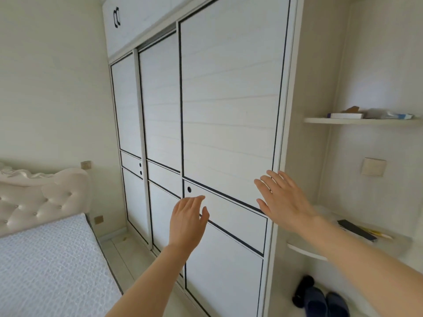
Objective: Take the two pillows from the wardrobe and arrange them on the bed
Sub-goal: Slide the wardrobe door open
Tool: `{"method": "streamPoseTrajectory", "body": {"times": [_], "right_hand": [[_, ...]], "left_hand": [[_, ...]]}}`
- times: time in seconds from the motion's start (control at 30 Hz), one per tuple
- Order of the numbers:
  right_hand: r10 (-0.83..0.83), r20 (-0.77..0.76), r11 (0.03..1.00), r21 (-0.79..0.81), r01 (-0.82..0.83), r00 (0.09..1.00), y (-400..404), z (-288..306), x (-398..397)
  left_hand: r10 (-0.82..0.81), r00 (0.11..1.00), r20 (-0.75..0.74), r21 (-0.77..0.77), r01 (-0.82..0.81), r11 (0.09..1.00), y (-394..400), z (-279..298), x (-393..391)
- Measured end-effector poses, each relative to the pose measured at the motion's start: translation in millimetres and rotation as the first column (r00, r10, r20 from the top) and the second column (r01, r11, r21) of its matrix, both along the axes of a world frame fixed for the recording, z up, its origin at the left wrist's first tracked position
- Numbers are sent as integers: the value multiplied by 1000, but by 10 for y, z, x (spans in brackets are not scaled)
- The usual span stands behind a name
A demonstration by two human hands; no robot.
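Both hands reach toward the closed wardrobe point(229, 110), fingers spread and holding nothing. The left hand point(187, 221) hovers just below the door's round pull hole point(189, 189); the right hand point(282, 199) nears the door's right edge. The bed point(45, 259) lies left; no pillows show.

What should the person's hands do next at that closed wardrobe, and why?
Probably press the right hand flat on the nearest sliding door and push it sideways toward the bed. All the doors are shut, no pillows show, and both open hands, the left hand too, hover at that panel by its round pull.
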State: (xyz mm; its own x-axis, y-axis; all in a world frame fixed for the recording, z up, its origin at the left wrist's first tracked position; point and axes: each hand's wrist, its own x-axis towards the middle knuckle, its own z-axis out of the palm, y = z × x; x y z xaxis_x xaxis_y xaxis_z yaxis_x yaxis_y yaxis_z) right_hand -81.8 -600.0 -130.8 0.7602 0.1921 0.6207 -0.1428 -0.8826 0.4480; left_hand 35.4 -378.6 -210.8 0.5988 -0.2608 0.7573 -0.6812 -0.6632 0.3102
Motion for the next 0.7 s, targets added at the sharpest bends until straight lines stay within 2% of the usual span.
{"method": "streamPoseTrajectory", "body": {"times": [0.17, 0.33, 0.43, 0.57, 0.7], "right_hand": [[-17, -87, 999, -32, 14, 996, -524, -127, 570], [-121, -249, 989, -110, 96, 961, -991, -207, 1198], [-184, -295, 972, -197, 129, 938, -1269, -210, 1558], [-287, -244, 920, -340, 195, 926, -1522, -223, 1912], [-431, -179, 833, -454, 314, 884, -1707, -303, 2152]], "left_hand": [[-58, 993, -106, -41, 54, 998, -595, -298, 521], [-115, 975, -188, -69, 104, 992, -1193, -543, 1098], [-138, 958, -250, -91, 119, 989, -1580, -600, 1390], [-170, 902, -396, -144, 122, 982, -2080, -656, 1700], [-213, 809, -548, -214, 111, 971, -2575, -701, 1970]]}}
